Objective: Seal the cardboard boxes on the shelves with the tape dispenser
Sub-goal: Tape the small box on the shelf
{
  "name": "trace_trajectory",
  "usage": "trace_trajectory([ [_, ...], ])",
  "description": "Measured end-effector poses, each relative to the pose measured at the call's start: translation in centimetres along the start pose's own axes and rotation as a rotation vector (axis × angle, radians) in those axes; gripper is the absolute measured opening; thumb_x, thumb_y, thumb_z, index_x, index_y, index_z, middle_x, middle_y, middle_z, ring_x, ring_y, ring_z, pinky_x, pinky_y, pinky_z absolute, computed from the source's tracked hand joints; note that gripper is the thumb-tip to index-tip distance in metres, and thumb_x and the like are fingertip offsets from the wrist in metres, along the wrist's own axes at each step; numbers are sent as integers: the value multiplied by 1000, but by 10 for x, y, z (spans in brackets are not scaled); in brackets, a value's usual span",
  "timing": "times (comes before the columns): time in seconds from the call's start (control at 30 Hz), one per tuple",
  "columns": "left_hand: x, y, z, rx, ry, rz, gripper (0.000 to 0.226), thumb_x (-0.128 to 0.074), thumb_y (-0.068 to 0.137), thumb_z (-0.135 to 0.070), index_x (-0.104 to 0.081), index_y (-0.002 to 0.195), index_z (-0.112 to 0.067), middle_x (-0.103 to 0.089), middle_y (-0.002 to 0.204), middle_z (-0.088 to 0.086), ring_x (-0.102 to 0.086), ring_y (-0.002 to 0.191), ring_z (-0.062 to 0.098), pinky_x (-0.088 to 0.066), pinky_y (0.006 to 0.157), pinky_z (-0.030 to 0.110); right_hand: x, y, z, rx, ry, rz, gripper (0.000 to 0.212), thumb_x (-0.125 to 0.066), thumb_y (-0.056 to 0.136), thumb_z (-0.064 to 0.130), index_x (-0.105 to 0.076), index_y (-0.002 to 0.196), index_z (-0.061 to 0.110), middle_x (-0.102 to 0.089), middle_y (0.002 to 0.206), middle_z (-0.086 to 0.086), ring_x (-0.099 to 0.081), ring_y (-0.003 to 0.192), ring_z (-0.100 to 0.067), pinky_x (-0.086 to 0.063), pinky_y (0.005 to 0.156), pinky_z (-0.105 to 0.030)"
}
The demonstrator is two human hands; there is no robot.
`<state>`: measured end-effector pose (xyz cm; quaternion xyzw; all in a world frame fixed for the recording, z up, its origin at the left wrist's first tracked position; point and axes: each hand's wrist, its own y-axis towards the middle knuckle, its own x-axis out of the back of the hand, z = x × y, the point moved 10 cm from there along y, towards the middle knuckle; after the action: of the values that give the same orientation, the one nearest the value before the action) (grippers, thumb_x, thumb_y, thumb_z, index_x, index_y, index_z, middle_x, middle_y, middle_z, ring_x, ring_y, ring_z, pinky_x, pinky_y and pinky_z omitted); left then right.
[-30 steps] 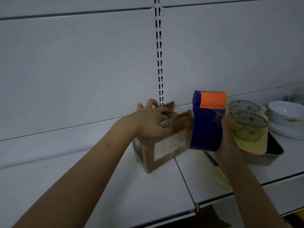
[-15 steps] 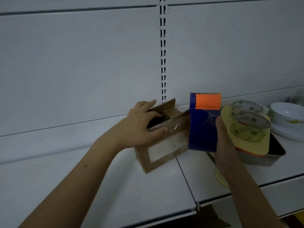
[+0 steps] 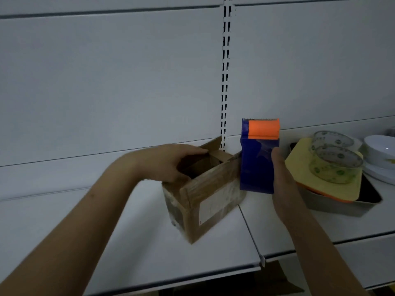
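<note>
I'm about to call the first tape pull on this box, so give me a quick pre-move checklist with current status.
1. Box flaps closed flat: not ok. The cardboard box is open on top, one flap standing at the back.
2. Box steadied: ok. The left hand grips its top edge.
3. Dispenser in hand: ok. The right hand holds the tape dispenser against the box's right end.
4. Tape stuck to box: cannot tell.
5. Room to the right: not ok. A tray with tape rolls sits close.

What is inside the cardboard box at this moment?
The cardboard box is open on top. Fingers of the left hand reach inside. The inside looks dark; any contents cannot be seen.
</note>
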<state>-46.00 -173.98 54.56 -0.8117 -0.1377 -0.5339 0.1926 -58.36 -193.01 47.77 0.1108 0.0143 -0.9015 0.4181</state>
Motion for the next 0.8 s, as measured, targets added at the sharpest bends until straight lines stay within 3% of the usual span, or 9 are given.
trace_trajectory([
  [0.1,-13,1,-4,2,90,-116,101,-69,92,-34,9,154,-51,-35,159,-13,-47,135,12,-41,112,39,-9,-4,4,7,-34,16,37,-33,100,50,-63,92,29,-73,73,17,-68,68,2,-47,71,-28],
  [0.17,-26,-4,-7,-14,-79,-120,100,-63,96,-40,19,152,-51,-30,161,-12,-45,138,12,-36,115,32,-10,-4,5,7,-56,7,36,-32,101,48,-61,91,29,-71,68,20,-66,63,6,-47,63,-21],
  [0.23,-33,-12,-14,-12,-258,-126,70,-45,98,-59,-7,155,-49,-23,161,-18,-30,146,3,-22,119,25,-10,-5,6,-1,-68,1,35,-33,101,48,-60,90,28,-70,64,20,-65,59,6,-49,54,-13],
  [0.3,-32,-20,-18,19,-443,-142,50,-23,93,-74,-39,138,-59,-34,152,-28,-35,138,-7,-20,119,24,-11,-5,6,-11,-89,-5,33,-35,102,46,-58,88,27,-69,64,14,-64,55,7,-47,47,-9],
  [0.4,-27,-23,-13,105,-606,-98,65,-19,89,-77,-50,139,-51,-39,148,-30,-40,132,-4,-24,111,27,-15,-5,9,-17,-117,-8,28,-37,101,46,-55,88,29,-64,80,10,-63,55,6,-45,44,-8],
  [0.5,-27,-20,-8,70,-455,-61,56,-49,99,-52,-38,152,-39,-35,154,-23,-35,140,-1,-27,111,21,-17,-8,11,-19,-139,7,29,-36,101,49,-55,89,30,-63,86,10,-62,65,3,-47,49,-11],
  [0.57,-28,-17,-5,85,-328,-83,58,-56,100,-41,-33,154,-40,-36,155,-22,-36,140,0,-29,109,19,-17,-9,11,-23,-127,10,31,-37,100,52,-57,92,30,-66,92,6,-64,74,-3,-48,58,-20],
  [0.67,-30,-14,-2,100,-220,-90,61,-54,102,-37,-25,156,-42,-32,158,-22,-34,140,1,-27,110,20,-14,-11,11,-37,-108,-14,32,-37,99,54,-58,98,29,-66,97,5,-64,83,-10,-46,62,-24],
  [0.8,-46,-11,-25,93,-1,-73,55,-32,108,-38,-13,160,-34,-6,165,-19,-2,153,9,-7,125,37,-6,-12,10,-79,-90,-57,42,-38,97,58,-56,115,25,-68,103,1,-66,90,-16,-49,69,-29],
])
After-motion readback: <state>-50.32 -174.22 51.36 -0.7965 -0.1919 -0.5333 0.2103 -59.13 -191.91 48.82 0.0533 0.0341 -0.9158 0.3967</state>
